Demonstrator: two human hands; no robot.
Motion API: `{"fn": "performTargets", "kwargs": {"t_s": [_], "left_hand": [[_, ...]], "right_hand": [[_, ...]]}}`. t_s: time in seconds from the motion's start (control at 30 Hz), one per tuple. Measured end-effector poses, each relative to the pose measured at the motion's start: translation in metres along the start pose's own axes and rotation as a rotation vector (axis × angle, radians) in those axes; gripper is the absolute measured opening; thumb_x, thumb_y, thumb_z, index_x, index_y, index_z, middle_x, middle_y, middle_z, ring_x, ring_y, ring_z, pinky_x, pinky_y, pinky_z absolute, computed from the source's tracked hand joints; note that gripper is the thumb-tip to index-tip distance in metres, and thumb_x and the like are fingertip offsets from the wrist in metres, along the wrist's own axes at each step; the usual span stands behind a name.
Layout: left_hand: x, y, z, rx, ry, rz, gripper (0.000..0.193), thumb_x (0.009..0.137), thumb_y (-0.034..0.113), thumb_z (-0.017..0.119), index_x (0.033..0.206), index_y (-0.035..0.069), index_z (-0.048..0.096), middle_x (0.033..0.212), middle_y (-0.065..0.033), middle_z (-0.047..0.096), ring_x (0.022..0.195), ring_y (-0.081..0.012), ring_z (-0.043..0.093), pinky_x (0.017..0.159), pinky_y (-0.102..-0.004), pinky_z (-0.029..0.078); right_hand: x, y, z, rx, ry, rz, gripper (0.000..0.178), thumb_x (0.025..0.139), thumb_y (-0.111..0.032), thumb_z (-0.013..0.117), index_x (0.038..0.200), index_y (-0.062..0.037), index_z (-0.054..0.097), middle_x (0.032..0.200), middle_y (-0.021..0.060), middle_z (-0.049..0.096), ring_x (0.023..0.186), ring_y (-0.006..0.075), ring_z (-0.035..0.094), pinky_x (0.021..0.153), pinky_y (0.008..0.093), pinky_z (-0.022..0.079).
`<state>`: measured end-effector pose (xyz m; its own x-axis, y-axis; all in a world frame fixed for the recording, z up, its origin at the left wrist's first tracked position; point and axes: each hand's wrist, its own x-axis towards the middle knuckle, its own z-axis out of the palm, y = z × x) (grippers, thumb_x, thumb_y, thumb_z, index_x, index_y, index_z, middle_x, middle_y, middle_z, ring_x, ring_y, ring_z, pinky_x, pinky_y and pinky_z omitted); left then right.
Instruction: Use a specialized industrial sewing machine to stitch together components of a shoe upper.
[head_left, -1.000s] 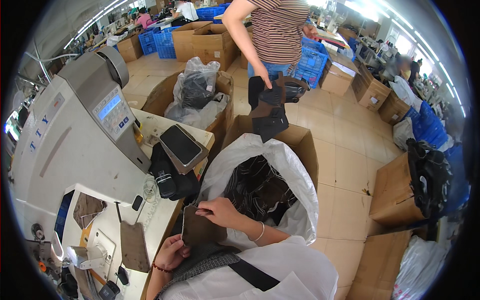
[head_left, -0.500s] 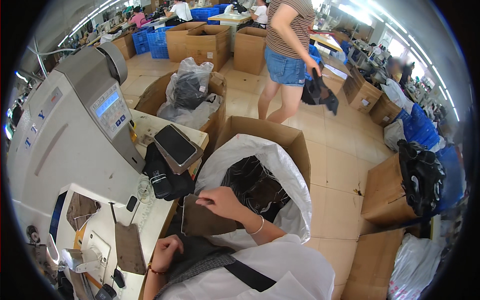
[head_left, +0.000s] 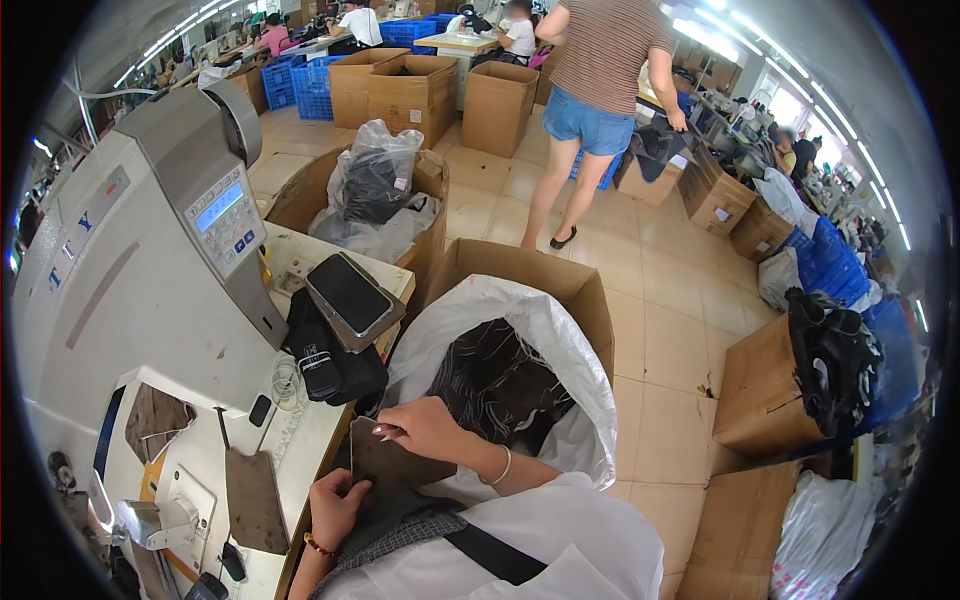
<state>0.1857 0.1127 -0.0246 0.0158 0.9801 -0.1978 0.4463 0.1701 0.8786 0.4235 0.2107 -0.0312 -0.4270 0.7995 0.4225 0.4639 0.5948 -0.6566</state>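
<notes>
A flat brown fabric piece [head_left: 398, 468] lies over my lap, beside the sewing machine table. My left hand [head_left: 335, 512] pinches its left edge between thumb and fingers. Over its upper edge my right hand [head_left: 425, 432] is closed, fingers pressed together; a small shiny bit shows at the fingertips, too small to name. Just beyond, a white woven sack [head_left: 590, 400] holds many dark brown fabric pieces with loose threads [head_left: 505, 385]. Another brown fabric piece [head_left: 256, 500] rests on the machine table to my left.
The large sewing machine [head_left: 130, 240] stands at left. A phone [head_left: 350, 292] and a black bundle [head_left: 335, 365] lie on its table. The sack sits inside a cardboard box [head_left: 575, 275]. More boxes stand right. A person [head_left: 600, 90] walks beyond, holding dark cloth.
My left hand has risen to the fabric edge and gripped it. My right hand has shifted slightly left and down. The person beyond has turned and walked farther away.
</notes>
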Motion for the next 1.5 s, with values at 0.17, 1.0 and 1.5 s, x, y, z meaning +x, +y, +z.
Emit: {"fn": "performTargets", "kwargs": {"t_s": [0.17, 1.0, 1.5], "left_hand": [[0.0, -0.011, -0.001, 0.099, 0.06, 0.059, 0.018, 0.087, 0.006, 0.081, 0.08, -0.004, 0.068, 0.061, -0.0087, 0.064, 0.051, -0.013, 0.054, 0.053, -0.0315, 0.045], [-0.003, -0.006, -0.002, -0.306, 0.054, -0.077, 0.014, 0.103, 0.004, 0.06, 0.099, -0.006, 0.071, 0.075, -0.0082, 0.072, 0.06, -0.0141, 0.07, 0.055, -0.0265, 0.056], [-0.006, -0.001, -0.003, -0.44, 0.179, -0.067, 0.014, 0.098, -0.002, 0.057, 0.093, -0.006, 0.07, 0.07, -0.0059, 0.069, 0.058, -0.0127, 0.068, 0.056, -0.0256, 0.056]], "right_hand": [[0.002, 0.003, 0.001, -0.035, -0.04, 0.009, 0.009, 0.086, -0.016, 0.073, 0.089, -0.0098, 0.067, 0.081, 0.0105, 0.071, 0.074, 0.0334, 0.07, 0.062, 0.0425, 0.052], [0.01, 0.0, 0.007, 0.007, -0.018, 0.095, 0.02, 0.094, -0.028, 0.074, 0.091, -0.0086, 0.069, 0.078, 0.0143, 0.07, 0.073, 0.0374, 0.069, 0.062, 0.0432, 0.052], [0.013, -0.007, 0.008, 0.18, 0.061, 0.15, 0.021, 0.094, -0.026, 0.073, 0.089, -0.007, 0.068, 0.072, 0.0151, 0.066, 0.068, 0.0367, 0.067, 0.06, 0.0431, 0.05]]}}
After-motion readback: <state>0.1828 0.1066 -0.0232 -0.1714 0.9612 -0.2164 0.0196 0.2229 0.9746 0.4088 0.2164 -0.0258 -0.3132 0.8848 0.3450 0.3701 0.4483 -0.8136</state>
